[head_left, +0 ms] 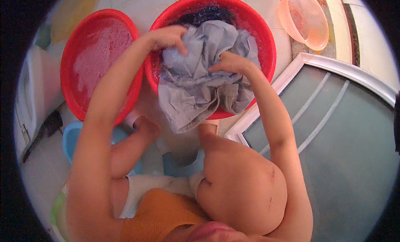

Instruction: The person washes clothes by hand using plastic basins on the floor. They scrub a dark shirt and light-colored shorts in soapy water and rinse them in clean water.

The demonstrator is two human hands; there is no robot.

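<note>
A wet grey garment (187,100) with a gathered elastic waistband lies bunched in a large red basin (271,46). Its waistband edge hangs over the basin's near rim. My left hand (170,37) rests at the garment's upper left, thumb and fingers apart. Over on the right side, my right hand (233,63) has its fingers bent into a fold of the cloth and grips it. Behind the garment, dark wet cloth (210,15) sits in the water at the far side of the basin.
Left of it stands a second red basin (66,71) with sudsy water. A pale orange plastic basin (318,31) is at the far right. A white-framed frosted panel (341,129) lies to the right. Near my feet is a blue basin (71,137); a white appliance-like object (35,83) stands far left.
</note>
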